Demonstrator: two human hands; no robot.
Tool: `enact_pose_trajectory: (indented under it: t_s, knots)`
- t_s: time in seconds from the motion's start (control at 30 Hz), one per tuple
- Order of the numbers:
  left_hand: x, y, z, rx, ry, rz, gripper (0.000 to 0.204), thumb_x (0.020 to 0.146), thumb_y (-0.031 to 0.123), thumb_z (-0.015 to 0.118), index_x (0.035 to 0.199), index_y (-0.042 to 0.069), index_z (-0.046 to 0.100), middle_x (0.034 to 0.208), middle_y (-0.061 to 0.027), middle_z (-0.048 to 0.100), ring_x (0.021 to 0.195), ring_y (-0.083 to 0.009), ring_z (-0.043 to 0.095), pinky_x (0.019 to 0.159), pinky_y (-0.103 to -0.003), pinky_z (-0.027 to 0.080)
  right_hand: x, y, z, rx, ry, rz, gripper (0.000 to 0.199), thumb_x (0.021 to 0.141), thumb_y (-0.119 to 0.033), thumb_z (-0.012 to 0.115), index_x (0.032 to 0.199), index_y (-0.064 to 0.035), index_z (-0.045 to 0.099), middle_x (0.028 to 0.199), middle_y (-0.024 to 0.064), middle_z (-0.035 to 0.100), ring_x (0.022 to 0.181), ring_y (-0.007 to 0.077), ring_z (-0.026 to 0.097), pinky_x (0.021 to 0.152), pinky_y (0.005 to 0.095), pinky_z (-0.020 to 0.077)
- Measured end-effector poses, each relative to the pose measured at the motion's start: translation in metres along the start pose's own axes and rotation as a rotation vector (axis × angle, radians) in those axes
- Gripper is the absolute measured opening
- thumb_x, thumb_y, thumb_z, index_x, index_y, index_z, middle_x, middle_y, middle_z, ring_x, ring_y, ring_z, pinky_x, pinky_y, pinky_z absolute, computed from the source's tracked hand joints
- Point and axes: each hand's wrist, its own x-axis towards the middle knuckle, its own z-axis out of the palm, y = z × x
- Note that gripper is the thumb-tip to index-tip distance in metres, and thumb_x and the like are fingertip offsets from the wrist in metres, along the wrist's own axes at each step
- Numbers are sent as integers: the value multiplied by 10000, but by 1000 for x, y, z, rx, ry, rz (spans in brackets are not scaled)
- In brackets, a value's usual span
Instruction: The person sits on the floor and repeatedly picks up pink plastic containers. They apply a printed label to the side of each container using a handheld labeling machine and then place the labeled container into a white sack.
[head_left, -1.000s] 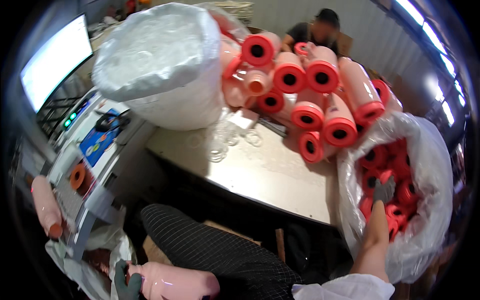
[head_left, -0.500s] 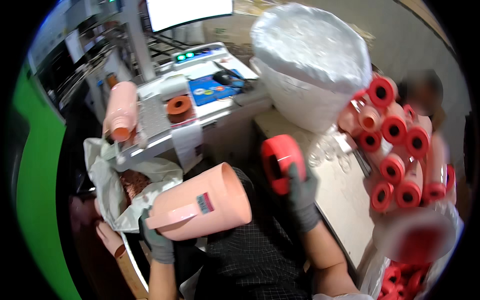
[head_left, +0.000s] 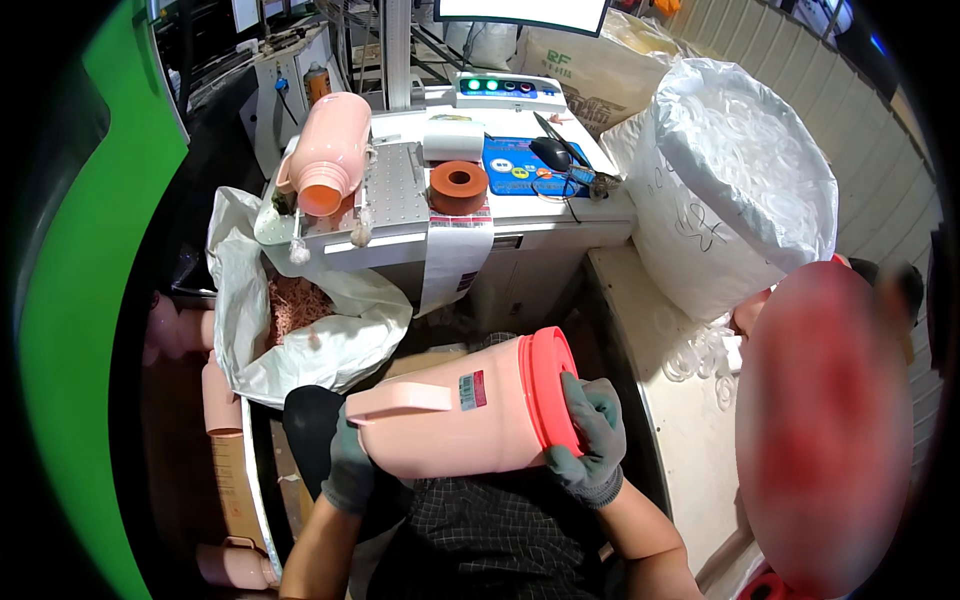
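Note:
A pale pink plastic jug (head_left: pixel 440 425) with a side handle and a small label lies sideways over my lap. My left hand (head_left: pixel 350 468), in a grey glove, is closed round its base below the handle. A red lid (head_left: pixel 548 392) sits over the jug's mouth at the right end. My right hand (head_left: pixel 592 440), also gloved in grey, is closed on that lid, thumb and fingers at its rim. Whether the lid is fully seated I cannot tell.
Another pink jug (head_left: pixel 333 150) lies on the white workbench (head_left: pixel 400 235), near an orange tape roll (head_left: pixel 459 188). Left stands a white sack (head_left: pixel 245 330) with pink scraps. At right, a big sack (head_left: pixel 720 210) of clear rings stands by a pale ledge (head_left: pixel 690 430). A red blur covers the far right.
My right hand has brought the red lid from beside the jug onto its open mouth. The jug has shifted right. The view has turned, and the red-lidded stack at right is now mostly hidden.

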Motion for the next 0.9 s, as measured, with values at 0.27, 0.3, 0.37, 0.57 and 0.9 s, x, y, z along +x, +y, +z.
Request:
enact_pose_trajectory:
  t_s: [0.27,0.3,0.37,0.57,0.9]
  knots:
    - [-8,-13,5,730,151,337,276,1055,193,563,1229,-16,607,1122,-102,697,1016,-190,678,872,-351,565,-4,-15,-10,-87,24,79,596,1016,-414,609,1359,74,614,1110,142,653,926,254,577,844,380,489]
    - [-8,2,17,489,210,214,268,1061,203,548,1212,-13,597,1093,-92,685,994,-180,666,859,-344,555,0,-16,-12,-96,66,108,595,1024,-411,594,1363,78,608,1109,141,652,921,254,578,844,376,488]
    - [-10,28,25,500,250,176,301,1061,256,543,1199,-9,576,1059,-77,663,964,-158,641,844,-325,529,8,-18,-17,-76,117,269,574,1065,-386,499,1363,96,593,1098,149,650,934,233,588,863,351,489]
    - [-18,72,38,634,195,453,592,976,482,594,1241,-44,530,1078,-149,601,953,-275,604,893,-397,480,-6,13,-26,97,73,714,439,1123,-314,431,1292,52,604,1137,179,677,1010,242,650,895,388,525]
    - [-5,54,47,643,227,197,265,1075,165,493,1260,7,598,1113,-22,660,1000,-155,633,927,-298,506,-39,-8,-22,291,290,529,579,1101,-352,451,1469,94,470,1426,218,593,1234,301,623,1084,409,474]
